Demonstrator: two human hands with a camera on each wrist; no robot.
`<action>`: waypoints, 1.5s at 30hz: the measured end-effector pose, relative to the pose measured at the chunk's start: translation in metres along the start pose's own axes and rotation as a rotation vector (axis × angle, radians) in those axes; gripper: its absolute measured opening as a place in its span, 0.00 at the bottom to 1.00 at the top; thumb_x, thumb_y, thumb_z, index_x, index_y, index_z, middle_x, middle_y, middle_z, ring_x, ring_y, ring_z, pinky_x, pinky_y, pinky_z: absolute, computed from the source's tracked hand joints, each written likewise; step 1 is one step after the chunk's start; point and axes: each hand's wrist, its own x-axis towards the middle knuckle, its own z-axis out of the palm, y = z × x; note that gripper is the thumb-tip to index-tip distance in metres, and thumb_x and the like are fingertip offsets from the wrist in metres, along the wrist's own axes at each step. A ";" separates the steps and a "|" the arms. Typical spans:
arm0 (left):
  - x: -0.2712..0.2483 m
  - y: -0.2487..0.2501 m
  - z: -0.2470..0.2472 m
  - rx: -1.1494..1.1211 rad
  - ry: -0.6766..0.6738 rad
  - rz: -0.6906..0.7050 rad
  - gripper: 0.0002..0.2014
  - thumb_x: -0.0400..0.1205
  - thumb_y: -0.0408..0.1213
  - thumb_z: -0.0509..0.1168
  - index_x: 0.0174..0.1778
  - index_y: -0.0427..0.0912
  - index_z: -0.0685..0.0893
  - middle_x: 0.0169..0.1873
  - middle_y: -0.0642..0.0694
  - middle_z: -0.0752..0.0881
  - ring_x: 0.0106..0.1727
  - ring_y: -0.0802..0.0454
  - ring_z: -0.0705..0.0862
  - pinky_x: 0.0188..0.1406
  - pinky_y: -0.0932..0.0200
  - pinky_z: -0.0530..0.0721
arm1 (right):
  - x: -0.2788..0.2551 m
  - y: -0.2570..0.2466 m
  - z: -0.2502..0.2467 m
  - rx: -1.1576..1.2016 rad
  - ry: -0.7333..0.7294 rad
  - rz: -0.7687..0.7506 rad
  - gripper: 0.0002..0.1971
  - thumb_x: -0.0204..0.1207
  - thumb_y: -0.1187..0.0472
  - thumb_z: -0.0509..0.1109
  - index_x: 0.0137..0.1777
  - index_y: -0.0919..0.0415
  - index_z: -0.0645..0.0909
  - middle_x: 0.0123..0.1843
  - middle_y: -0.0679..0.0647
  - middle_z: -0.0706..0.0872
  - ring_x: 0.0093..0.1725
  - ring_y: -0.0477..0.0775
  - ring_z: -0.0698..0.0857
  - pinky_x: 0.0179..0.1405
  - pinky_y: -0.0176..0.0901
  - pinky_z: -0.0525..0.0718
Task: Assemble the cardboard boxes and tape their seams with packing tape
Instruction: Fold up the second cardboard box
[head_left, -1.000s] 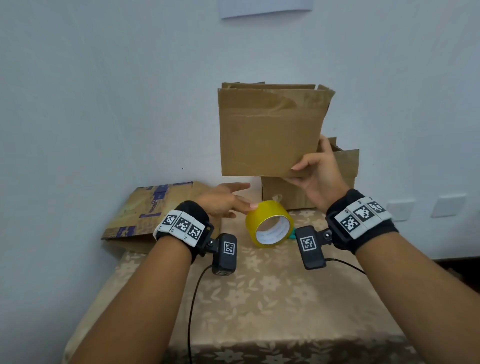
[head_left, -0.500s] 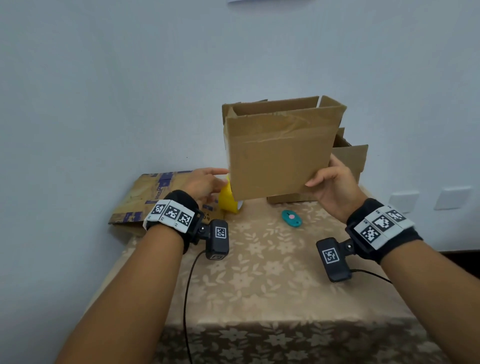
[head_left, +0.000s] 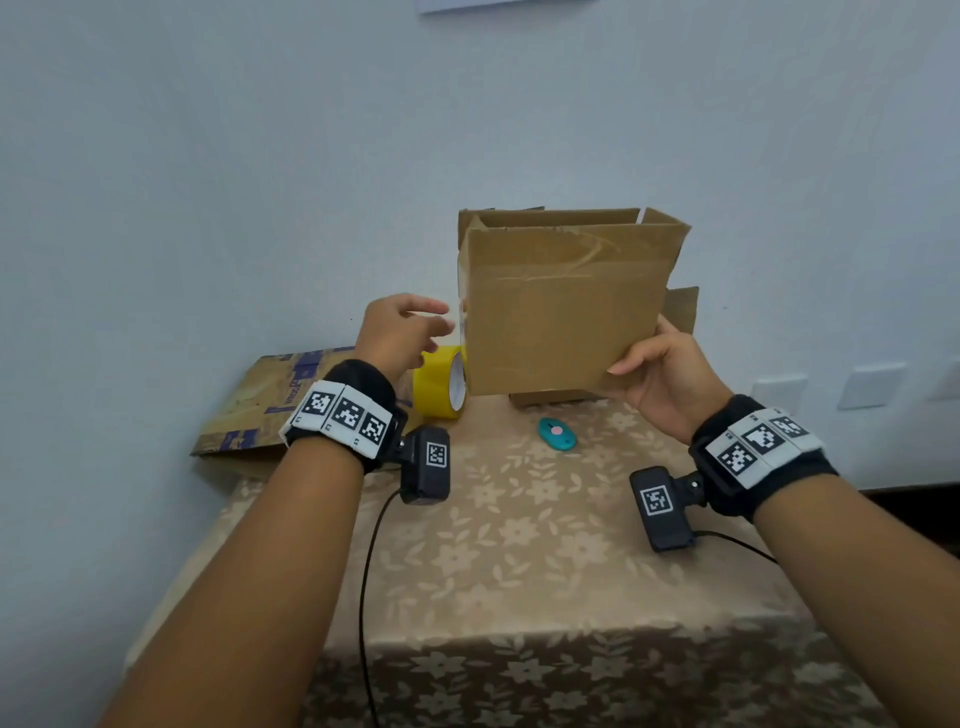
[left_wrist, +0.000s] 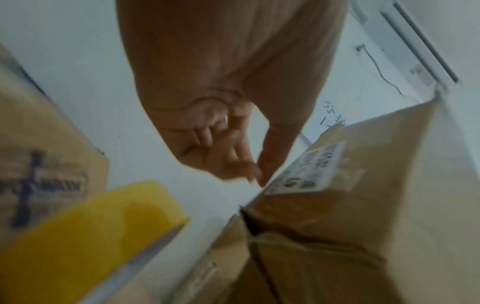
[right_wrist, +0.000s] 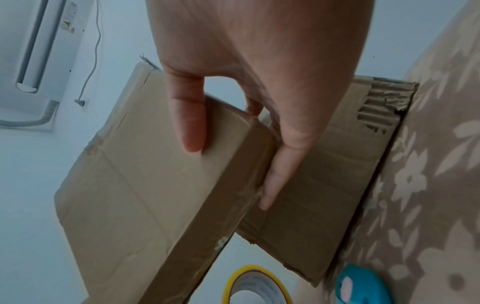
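Observation:
My right hand grips the lower right corner of a brown cardboard box, held upright above the table with its top flaps standing open. In the right wrist view the thumb lies on the box's front face and the fingers run along its side. My left hand hovers with relaxed fingers just left of the box, holding nothing; in the left wrist view its fingertips are near the box's labelled side. A yellow roll of packing tape stands on edge below the left hand.
A second cardboard box stands behind the held one against the wall. A flattened printed carton leans at the table's back left. A small teal cutter lies on the floral tablecloth. Wall sockets are at right.
The right hand lowered the box and brought it nearer. The left hand let go of the tape roll, now farther left on the table, and rose to the box's left side.

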 end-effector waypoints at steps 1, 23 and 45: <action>-0.002 0.004 0.003 -0.041 -0.066 -0.030 0.07 0.82 0.29 0.71 0.53 0.42 0.89 0.44 0.43 0.90 0.35 0.52 0.84 0.32 0.59 0.80 | 0.001 0.001 0.000 0.000 0.012 0.000 0.45 0.58 0.84 0.58 0.79 0.59 0.74 0.69 0.60 0.86 0.72 0.71 0.84 0.52 0.67 0.92; -0.014 -0.014 0.069 -0.010 -0.472 -0.227 0.09 0.86 0.36 0.70 0.60 0.38 0.85 0.58 0.36 0.92 0.50 0.41 0.93 0.46 0.48 0.94 | 0.004 0.001 -0.009 0.155 0.054 -0.079 0.42 0.64 0.82 0.55 0.81 0.59 0.74 0.79 0.63 0.80 0.76 0.73 0.80 0.58 0.67 0.90; -0.011 -0.020 0.043 0.398 -0.444 -0.240 0.06 0.84 0.20 0.67 0.53 0.32 0.83 0.57 0.31 0.88 0.54 0.35 0.90 0.54 0.37 0.92 | 0.005 0.010 -0.029 -0.025 -0.049 0.166 0.49 0.63 0.90 0.60 0.83 0.52 0.72 0.76 0.61 0.83 0.73 0.70 0.84 0.59 0.66 0.91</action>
